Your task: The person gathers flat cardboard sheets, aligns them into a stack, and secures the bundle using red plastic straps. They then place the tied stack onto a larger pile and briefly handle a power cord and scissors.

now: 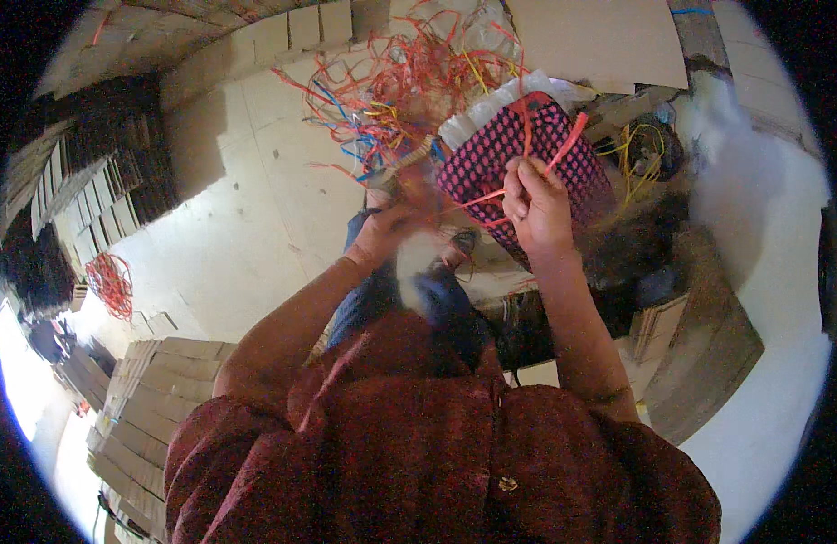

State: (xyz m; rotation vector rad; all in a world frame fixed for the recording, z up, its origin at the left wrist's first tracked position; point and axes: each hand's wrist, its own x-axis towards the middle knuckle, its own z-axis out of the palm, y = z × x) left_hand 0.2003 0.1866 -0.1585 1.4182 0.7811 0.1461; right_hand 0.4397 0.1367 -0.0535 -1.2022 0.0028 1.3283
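My right hand (538, 207) is closed around a flat red plastic strap (571, 145), with one end sticking up past the fingers. Another length of it stretches left to my left hand (382, 238), whose fingers look closed on it, though they are smeared by motion. Just behind my right hand is a black and pink patterned bundle (491, 150), with whitish material (486, 111) along its upper edge. Beyond my hands lies a tangled heap of straps (409, 77), mostly red with some blue and yellow.
Flattened cardboard (600, 41) lies at the far right. Cardboard stacks (160, 390) stand at the lower left, with a red strap coil (110, 286) above them. Yellow straps (643, 159) lie right of the bundle. A white wall (754, 272) borders the right side.
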